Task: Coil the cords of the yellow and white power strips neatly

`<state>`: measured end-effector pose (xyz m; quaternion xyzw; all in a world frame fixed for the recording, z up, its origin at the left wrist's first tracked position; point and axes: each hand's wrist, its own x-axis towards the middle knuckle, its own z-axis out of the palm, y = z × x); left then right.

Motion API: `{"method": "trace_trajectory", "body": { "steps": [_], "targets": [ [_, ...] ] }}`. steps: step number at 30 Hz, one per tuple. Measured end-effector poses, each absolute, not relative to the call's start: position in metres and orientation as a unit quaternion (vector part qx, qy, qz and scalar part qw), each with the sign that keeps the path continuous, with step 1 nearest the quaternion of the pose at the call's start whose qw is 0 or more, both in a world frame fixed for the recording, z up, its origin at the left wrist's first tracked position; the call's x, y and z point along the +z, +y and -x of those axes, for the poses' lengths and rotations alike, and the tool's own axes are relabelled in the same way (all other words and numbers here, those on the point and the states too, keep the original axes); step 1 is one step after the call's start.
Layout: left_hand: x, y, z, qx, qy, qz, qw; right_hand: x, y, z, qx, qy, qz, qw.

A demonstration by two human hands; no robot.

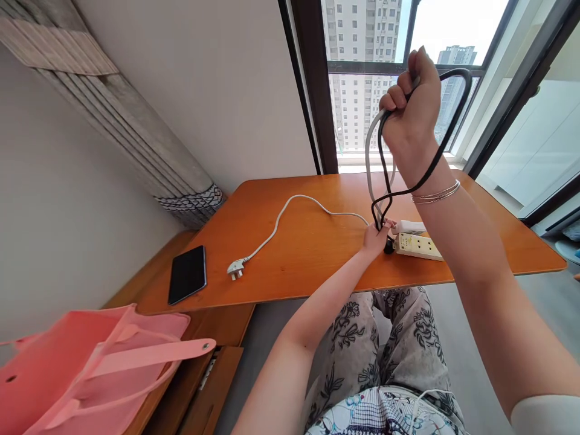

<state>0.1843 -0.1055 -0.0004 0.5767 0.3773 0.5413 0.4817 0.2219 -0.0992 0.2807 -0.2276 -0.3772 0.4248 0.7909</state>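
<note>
High in front of the window, my right hand (410, 99) is closed round a black cable (446, 142) and a white cable (369, 151), which hang down in loops. Low over the table, my left hand (377, 237) is closed on the lower part of the same cables. Just right of it lie a cream power strip (417, 246) and a white object (410, 227), partly hidden by my right forearm. From my left hand a white cord runs left across the table to a three-pin plug (237, 268).
The orange wooden table (308, 266) spans the middle. A black tablet or phone (187, 275) lies at its left end. A pink bag (113, 362) stands at the lower left. Behind are a window (362, 109) and a grey curtain (136, 127).
</note>
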Motion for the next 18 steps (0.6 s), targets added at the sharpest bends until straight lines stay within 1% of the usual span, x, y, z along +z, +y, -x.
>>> {"method": "trace_trajectory", "body": {
  "steps": [2,4,6,7,8,10,11,12,13,18],
  "targets": [
    [0.005,-0.1,-0.155,0.564,0.368,-0.585,0.452,0.284,-0.097,-0.252,0.438,-0.392,0.231,0.775],
    [0.014,-0.093,-0.12,0.571,0.366,-0.6,0.424,0.284,-0.094,-0.293,0.471,-0.411,0.283,0.728],
    [0.026,-0.086,-0.084,0.569,0.356,-0.604,0.431,0.276,-0.092,-0.34,0.475,-0.477,0.374,0.639],
    [0.032,-0.083,-0.067,0.568,0.35,-0.597,0.444,0.27,-0.092,-0.363,0.462,-0.523,0.426,0.575],
    [0.038,-0.081,-0.053,0.571,0.353,-0.587,0.453,0.263,-0.093,-0.385,0.439,-0.55,0.468,0.535],
    [0.048,-0.079,-0.033,0.57,0.367,-0.571,0.463,0.247,-0.096,-0.42,0.453,-0.544,0.537,0.459],
    [0.052,-0.078,-0.026,0.562,0.371,-0.573,0.468,0.238,-0.097,-0.433,0.465,-0.54,0.545,0.442],
    [0.056,-0.078,-0.023,0.552,0.373,-0.576,0.474,0.229,-0.098,-0.441,0.473,-0.534,0.552,0.432],
    [0.058,-0.078,-0.021,0.54,0.373,-0.583,0.48,0.22,-0.098,-0.446,0.477,-0.534,0.541,0.442],
    [0.063,-0.082,-0.024,0.484,0.342,-0.621,0.514,0.181,-0.085,-0.443,0.458,-0.47,0.471,0.589]
  ]
}}
